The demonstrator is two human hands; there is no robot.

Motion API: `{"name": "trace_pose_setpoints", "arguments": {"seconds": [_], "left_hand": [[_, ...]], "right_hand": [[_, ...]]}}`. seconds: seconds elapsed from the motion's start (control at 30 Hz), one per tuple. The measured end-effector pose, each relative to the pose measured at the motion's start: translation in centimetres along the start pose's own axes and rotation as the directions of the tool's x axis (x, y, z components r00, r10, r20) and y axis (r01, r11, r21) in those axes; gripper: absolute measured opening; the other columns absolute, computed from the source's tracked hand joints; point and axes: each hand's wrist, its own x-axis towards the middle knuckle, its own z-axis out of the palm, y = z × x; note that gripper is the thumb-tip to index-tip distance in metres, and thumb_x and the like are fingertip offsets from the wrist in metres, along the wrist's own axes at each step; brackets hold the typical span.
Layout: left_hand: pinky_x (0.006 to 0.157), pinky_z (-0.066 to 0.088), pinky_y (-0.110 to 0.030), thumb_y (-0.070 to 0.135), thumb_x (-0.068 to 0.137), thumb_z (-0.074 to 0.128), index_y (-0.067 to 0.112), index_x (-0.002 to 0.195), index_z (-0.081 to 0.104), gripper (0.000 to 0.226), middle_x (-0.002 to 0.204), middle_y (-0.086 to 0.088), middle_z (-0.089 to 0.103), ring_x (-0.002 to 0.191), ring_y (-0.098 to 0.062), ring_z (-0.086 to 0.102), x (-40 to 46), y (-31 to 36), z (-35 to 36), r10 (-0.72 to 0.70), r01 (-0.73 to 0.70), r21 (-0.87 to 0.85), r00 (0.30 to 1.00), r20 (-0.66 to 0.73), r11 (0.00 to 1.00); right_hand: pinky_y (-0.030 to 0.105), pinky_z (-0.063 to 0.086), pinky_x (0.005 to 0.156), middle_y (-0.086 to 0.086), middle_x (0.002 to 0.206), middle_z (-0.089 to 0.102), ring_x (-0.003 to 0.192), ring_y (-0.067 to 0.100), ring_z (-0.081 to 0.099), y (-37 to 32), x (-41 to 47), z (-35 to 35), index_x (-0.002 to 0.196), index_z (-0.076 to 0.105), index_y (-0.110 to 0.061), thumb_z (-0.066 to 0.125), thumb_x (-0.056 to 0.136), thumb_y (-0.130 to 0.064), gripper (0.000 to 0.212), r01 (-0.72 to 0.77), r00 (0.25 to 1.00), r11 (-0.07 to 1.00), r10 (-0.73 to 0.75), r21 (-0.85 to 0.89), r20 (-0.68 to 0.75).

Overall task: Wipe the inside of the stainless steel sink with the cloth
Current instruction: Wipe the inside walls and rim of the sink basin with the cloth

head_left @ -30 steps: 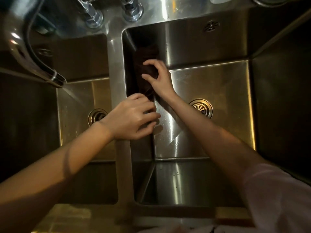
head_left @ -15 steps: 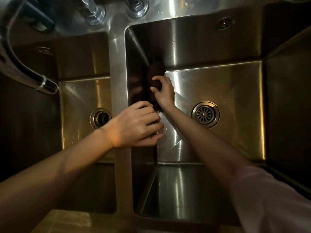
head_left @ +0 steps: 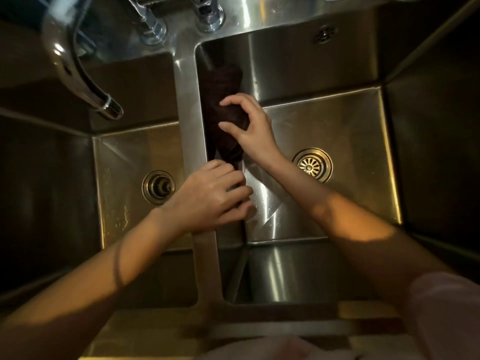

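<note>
A double stainless steel sink fills the view; its right basin (head_left: pixel 337 120) has a round drain (head_left: pixel 312 165). A dark brown cloth (head_left: pixel 223 84) lies against the right basin's left wall, beside the divider (head_left: pixel 185 105). My right hand (head_left: pixel 249 126) reaches into the basin and holds the cloth's middle, with fingers and thumb curled round it against the wall. My left hand (head_left: pixel 211 197) rests on the divider nearer me, its fingers curled over the divider's edge into the right basin. The cloth's lower end is hidden behind my left hand.
The left basin (head_left: pixel 122 178) has its own drain (head_left: pixel 158 187). A curved tap spout (head_left: pixel 78 76) hangs over the left basin, with two tap bases (head_left: pixel 207 14) on the back ledge. An overflow hole (head_left: pixel 323 35) sits in the right basin's back wall.
My right hand has slid the cloth up the right basin's left wall from its low point half a second ago. My left hand has kept its place on the divider.
</note>
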Motion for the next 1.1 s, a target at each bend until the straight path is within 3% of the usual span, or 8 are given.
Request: {"name": "trace_pose_setpoints", "arguments": {"seconds": [0.1, 0.2, 0.37, 0.53, 0.8, 0.87, 0.97, 1.1], "left_hand": [[0.070, 0.050, -0.039, 0.028, 0.098, 0.049, 0.009, 0.089, 0.071, 0.031, 0.080, -0.006, 0.062, 0.071, -0.022, 0.059, -0.8, 1.1, 1.2, 0.000, 0.002, -0.034, 0.998, 0.062, 0.999], [0.070, 0.051, -0.039, 0.026, 0.097, 0.050, 0.008, 0.088, 0.072, 0.029, 0.079, -0.006, 0.063, 0.070, -0.021, 0.059, -0.7, 1.2, 1.8, 0.004, -0.002, -0.050, 0.999, 0.037, 0.999], [0.071, 0.051, -0.041, 0.024, 0.097, 0.054, 0.008, 0.087, 0.073, 0.026, 0.078, -0.006, 0.065, 0.070, -0.024, 0.060, -0.8, 1.1, 2.1, 0.031, -0.032, -0.018, 0.999, -0.028, 0.999], [0.074, 0.052, -0.040, 0.026, 0.097, 0.057, 0.010, 0.089, 0.074, 0.025, 0.081, -0.005, 0.067, 0.073, -0.022, 0.062, -0.8, 1.2, 2.0, 0.046, -0.046, -0.011, 0.999, -0.029, 0.999], [0.080, 0.053, -0.041, 0.023, 0.098, 0.055, 0.010, 0.086, 0.073, 0.025, 0.081, -0.007, 0.067, 0.074, -0.024, 0.063, -0.9, 2.2, 1.2, 0.029, -0.024, 0.099, 0.999, -0.046, 0.995], [0.081, 0.052, -0.041, 0.023, 0.098, 0.052, 0.010, 0.085, 0.072, 0.028, 0.080, -0.008, 0.066, 0.073, -0.025, 0.063, -0.9, 3.3, 1.0, -0.046, 0.052, 0.132, 0.998, -0.048, 0.990], [0.082, 0.049, -0.041, 0.025, 0.099, 0.047, 0.010, 0.086, 0.072, 0.032, 0.083, -0.008, 0.067, 0.076, -0.026, 0.064, -0.8, 5.6, 0.8, -0.232, 0.242, 0.160, 0.970, -0.078, 0.957], [0.087, 0.046, -0.041, 0.035, 0.101, 0.042, 0.011, 0.100, 0.072, 0.038, 0.096, -0.007, 0.067, 0.086, -0.028, 0.063, -1.0, 8.7, 2.1, -0.528, 0.550, 0.202, 0.835, -0.154, 0.811]], "right_hand": [[0.024, 0.042, 0.096, 0.000, 0.110, 0.061, 0.105, 0.013, 0.056, 4.7, -0.4, 1.3, 0.105, 0.065, -0.015, 0.075, 0.073, -0.009, 0.035, -0.167, 0.986, 0.981, 0.167, -0.100, -0.010], [0.031, 0.044, 0.097, 0.000, 0.113, 0.059, 0.107, 0.017, 0.056, 8.6, -0.6, 2.3, 0.106, 0.063, -0.019, 0.075, 0.074, -0.010, 0.036, -0.320, 0.946, 0.928, 0.324, -0.191, -0.010], [0.024, 0.038, 0.092, 0.004, 0.119, 0.059, 0.112, 0.021, 0.055, 11.9, -0.5, 2.9, 0.109, 0.062, -0.017, 0.072, 0.077, -0.006, 0.036, -0.442, 0.884, 0.847, 0.467, -0.295, 0.018], [0.022, 0.040, 0.092, 0.001, 0.117, 0.060, 0.109, 0.017, 0.056, 9.9, -1.4, 3.1, 0.107, 0.064, -0.020, 0.073, 0.076, -0.008, 0.034, -0.408, 0.910, 0.879, 0.412, -0.247, -0.039], [0.023, 0.042, 0.097, 0.004, 0.112, 0.057, 0.108, 0.015, 0.054, -1.3, -4.2, 0.2, 0.103, 0.066, -0.012, 0.075, 0.071, -0.004, 0.034, -0.051, 0.999, 0.998, 0.050, -0.034, -0.019], [0.024, 0.043, 0.098, 0.005, 0.112, 0.057, 0.110, 0.016, 0.053, -2.1, -4.6, -0.2, 0.104, 0.065, -0.011, 0.074, 0.073, -0.004, 0.034, -0.035, 0.999, 0.999, 0.036, -0.022, 0.013], [0.031, 0.043, 0.098, 0.004, 0.112, 0.055, 0.109, 0.017, 0.053, -0.3, -3.8, -0.1, 0.106, 0.063, -0.012, 0.073, 0.075, -0.004, 0.034, -0.127, 0.990, 0.992, 0.129, -0.026, 0.062], [0.034, 0.040, 0.100, 0.008, 0.116, 0.052, 0.109, 0.019, 0.051, 4.1, -2.2, 0.9, 0.106, 0.061, -0.010, 0.070, 0.075, 0.000, 0.034, -0.243, 0.962, 0.967, 0.251, -0.079, 0.110]]}}
